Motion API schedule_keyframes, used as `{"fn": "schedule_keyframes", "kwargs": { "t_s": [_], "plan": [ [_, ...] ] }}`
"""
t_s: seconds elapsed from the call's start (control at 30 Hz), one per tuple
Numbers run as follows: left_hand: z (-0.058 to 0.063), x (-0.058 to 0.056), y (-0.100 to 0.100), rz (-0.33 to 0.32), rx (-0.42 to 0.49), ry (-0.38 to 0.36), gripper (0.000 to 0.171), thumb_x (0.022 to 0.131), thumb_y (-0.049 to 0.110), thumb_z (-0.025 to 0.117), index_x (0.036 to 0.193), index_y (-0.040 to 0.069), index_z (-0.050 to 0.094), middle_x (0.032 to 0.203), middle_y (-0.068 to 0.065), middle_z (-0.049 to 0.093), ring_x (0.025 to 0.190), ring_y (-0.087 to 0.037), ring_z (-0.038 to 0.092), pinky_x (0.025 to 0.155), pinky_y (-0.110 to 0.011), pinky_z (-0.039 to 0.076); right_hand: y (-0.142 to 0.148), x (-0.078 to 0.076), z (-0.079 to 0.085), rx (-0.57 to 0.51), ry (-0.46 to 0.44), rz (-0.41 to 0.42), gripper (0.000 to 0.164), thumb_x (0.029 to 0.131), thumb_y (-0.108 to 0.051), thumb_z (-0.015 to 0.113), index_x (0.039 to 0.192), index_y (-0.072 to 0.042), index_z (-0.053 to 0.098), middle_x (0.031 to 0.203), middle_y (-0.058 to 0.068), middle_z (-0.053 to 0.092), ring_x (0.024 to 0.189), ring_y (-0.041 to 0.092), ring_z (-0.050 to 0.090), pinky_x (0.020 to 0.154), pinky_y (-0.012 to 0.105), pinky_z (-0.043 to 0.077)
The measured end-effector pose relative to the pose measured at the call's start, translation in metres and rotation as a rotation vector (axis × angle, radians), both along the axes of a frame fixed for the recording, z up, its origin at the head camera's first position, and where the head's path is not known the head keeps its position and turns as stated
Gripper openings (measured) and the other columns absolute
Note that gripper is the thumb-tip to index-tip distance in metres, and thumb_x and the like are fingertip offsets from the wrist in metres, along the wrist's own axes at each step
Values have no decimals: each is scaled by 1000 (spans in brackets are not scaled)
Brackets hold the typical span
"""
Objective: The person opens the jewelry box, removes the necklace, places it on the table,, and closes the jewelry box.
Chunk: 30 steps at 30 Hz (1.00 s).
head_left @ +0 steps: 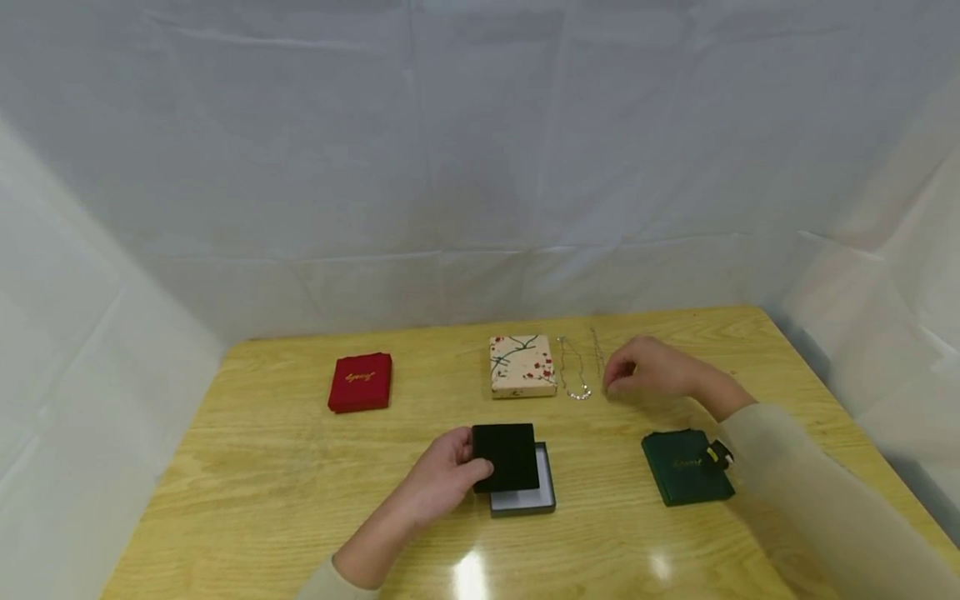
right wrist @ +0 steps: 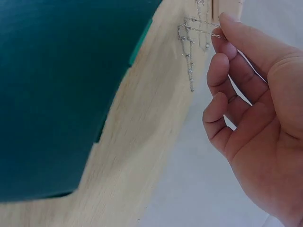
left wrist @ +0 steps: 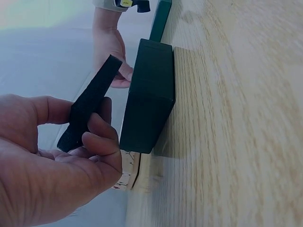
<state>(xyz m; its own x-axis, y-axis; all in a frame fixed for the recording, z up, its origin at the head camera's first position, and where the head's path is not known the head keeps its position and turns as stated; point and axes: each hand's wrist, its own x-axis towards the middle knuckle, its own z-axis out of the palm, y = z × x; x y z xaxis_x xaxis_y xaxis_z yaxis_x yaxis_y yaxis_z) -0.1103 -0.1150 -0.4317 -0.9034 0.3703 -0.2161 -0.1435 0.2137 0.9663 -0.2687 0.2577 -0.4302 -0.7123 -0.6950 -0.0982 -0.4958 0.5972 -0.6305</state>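
My left hand [head_left: 441, 477] pinches a square black jewelry-box insert [head_left: 506, 454] between thumb and fingers. In the left wrist view the insert [left wrist: 92, 101] is tilted and apart from the table. Just below it stands an open dark green box base [head_left: 552, 492] with a pale inside, partly covered by the insert in the head view. Farther right, my right hand [head_left: 651, 371] pinches a thin silver chain [right wrist: 203, 22] with small beads between thumb and forefinger; part of it lies on the table. A second silver necklace [head_left: 573, 362] lies just left of that hand.
A green lid [head_left: 678, 479] with gold lettering lies under the right forearm. Behind the open box is a cream box with a floral print [head_left: 522, 367]. A red box [head_left: 360, 382] sits at the left. White sheets [head_left: 450, 167] enclose the wooden table [head_left: 262, 467].
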Motion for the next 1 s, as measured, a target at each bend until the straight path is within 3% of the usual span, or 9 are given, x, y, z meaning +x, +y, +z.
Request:
{"fn": "schedule_keyframes", "kwargs": {
  "t_s": [0.33, 0.63, 1.0],
  "plan": [
    [-1, 0, 0, -4, 11, 5, 42, 101, 8, 61, 140, -8, 56, 120, -13, 75, 106, -19, 67, 86, -34, 54, -4, 1, -3, 53, -3, 30, 9, 99, -8, 74, 104, -13, 81, 98, -4, 75, 84, 11, 67, 76, 33, 57],
    [-1, 0, 0, 7, 3, 3, 42, 100, 8, 62, 139, -8, 57, 117, -11, 76, 100, -18, 66, 83, -33, 53, -6, 2, -4, 95, 11, 0, 9, 100, -9, 74, 105, -13, 81, 99, -3, 74, 85, 10, 64, 76, 34, 56],
    [0, -1, 0, 22, -2, 1, 43, 100, 9, 63, 139, -8, 56, 116, -11, 76, 104, -20, 68, 86, -34, 53, -10, 13, 12, 46, 56, -26, 13, 102, -12, 72, 114, -8, 78, 98, -5, 72, 85, 13, 63, 74, 35, 55]
  ]
}}
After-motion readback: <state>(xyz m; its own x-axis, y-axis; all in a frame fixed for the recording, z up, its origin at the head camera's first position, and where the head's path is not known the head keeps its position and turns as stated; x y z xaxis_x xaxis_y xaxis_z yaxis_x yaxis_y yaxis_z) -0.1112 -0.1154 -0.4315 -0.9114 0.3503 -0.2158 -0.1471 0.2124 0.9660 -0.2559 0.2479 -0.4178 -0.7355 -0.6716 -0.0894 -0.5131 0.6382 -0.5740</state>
